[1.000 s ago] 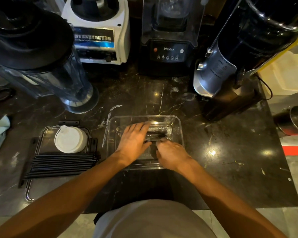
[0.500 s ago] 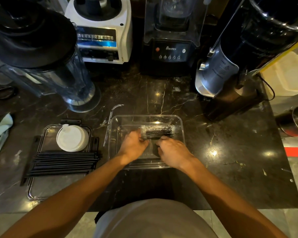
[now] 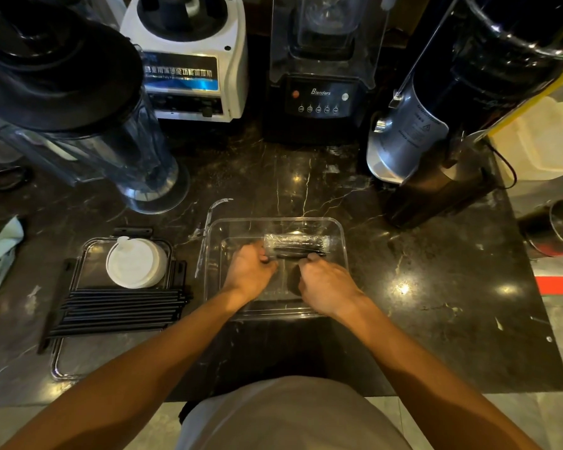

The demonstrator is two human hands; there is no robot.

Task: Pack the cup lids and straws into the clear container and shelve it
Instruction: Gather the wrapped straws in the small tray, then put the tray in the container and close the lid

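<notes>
Packing step, just begun. Left hand (image 3: 251, 271) and right hand (image 3: 327, 284) both curled round the wrapped straw bundle (image 3: 298, 247), low inside the clear container (image 3: 338, 228) near the counter's front edge. Next: let go, then fetch white lids (image 3: 135, 263) and loose straws (image 3: 117, 310) waiting by the left edge.

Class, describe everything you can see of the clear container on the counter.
The clear container is a rectangular, open-topped tub of see-through plastic with rounded corners, upright on the dark marble counter in front of the blenders. Inside, at its far side, lies a clear-wrapped bundle of black straws. The left hand and right hand reach into it, fingers curled on that bundle. Beside it, to the left, lie its lid, loose straws and white cup lids.
</notes>
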